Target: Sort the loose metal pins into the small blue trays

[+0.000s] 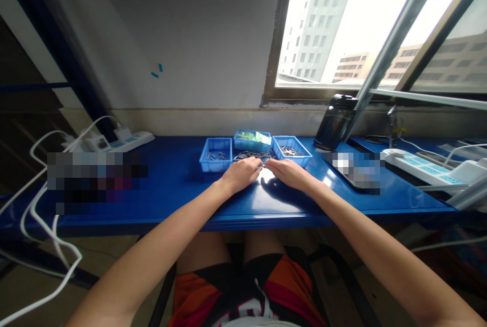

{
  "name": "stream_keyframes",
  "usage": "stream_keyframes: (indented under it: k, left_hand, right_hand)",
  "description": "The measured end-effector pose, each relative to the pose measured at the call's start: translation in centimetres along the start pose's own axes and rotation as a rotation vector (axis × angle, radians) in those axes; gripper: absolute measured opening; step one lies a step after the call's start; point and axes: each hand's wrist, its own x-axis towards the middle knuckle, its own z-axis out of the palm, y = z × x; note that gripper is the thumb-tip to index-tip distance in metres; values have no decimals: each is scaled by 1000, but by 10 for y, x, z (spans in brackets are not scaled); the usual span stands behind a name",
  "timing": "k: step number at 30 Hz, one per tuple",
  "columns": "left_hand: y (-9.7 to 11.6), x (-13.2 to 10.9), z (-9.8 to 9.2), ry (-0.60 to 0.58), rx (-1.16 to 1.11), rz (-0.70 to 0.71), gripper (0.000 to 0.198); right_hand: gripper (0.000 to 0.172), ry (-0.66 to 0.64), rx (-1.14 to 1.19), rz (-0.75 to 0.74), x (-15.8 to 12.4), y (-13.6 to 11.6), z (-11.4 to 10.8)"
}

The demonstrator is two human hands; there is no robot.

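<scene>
The bench (173, 185) has its front edge below centre and open room centre-left. Mid-frame, the left hand (242, 173) and right hand (288, 172), fingers drawn together, pinch a small metal piece (263, 166).

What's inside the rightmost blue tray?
The rightmost blue tray holds a pile of slim, shiny pieces, too small to identify. Whatever lies beneath the top pieces is covered, and the right hand hides part of the tray's near outer wall.
</scene>
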Motion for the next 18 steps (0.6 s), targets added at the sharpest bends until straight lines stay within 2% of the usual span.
stream_keyframes:
  k: [11,15,18]
  left_hand:
    - [-5,2,3,78,-149,98,21]
    - [0,1,-1,89,-153,102,20]
    - [3,-1,-4,59,-107,39,15]
  right_hand:
    - [30,-26,155,-2,0,2,6]
    - [27,-12,87,28,0,4,7]
    - [24,-10,32,55,0,5,5]
